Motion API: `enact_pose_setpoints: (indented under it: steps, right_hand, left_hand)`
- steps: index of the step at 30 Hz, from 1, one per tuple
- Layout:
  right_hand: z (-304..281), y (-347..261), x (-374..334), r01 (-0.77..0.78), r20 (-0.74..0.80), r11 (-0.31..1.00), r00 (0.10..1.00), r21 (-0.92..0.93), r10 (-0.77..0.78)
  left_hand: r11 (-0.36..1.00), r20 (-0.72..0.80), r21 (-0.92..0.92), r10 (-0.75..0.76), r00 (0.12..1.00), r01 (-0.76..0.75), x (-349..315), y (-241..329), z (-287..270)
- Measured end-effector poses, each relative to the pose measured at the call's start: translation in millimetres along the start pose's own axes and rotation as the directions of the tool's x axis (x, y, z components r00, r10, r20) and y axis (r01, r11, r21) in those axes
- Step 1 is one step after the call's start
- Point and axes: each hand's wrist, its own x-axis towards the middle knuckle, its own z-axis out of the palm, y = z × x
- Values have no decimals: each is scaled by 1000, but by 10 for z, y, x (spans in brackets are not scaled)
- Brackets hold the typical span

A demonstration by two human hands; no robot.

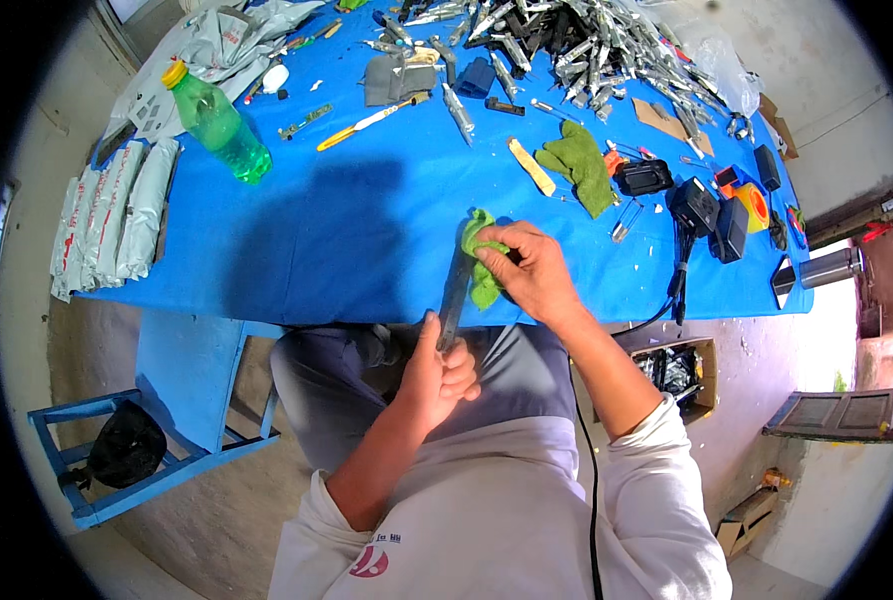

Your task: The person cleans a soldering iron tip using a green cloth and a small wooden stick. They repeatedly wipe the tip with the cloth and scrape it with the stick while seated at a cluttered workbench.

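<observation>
My left hand is closed around the lower end of a long, narrow, dark grey piece, which points up and away from me over the table's near edge. Its exact kind I cannot make out. Between the thumb and fingers of my right hand is a bright green cloth, bunched against the far end of the grey piece and covering it. A second, darker green cloth lies farther off to the right, beside a yellowish strip.
Many grey parts are heaped at the table's far side. A green bottle and wrapped white packs are on the left, with a yellow-handled brush between. On the right are a black adapter, its cable and orange tape.
</observation>
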Motion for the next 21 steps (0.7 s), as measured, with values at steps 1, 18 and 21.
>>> enact_pose_setpoints:
  steps: [1,18,21]
  right_hand:
    - [11,-7,2,5,-12,1000,1000,-10,-5]
    - [-69,96,31,-125,-76,963,986,239,147]
    - [-141,79,22,-107,-53,977,992,186,118]
  left_hand:
    - [1000,7,-8,1,1000,-1,-10,7,4]
    - [805,-157,539,387,909,-249,27,-167,43]
    - [660,-125,690,515,848,-299,122,-280,-46]
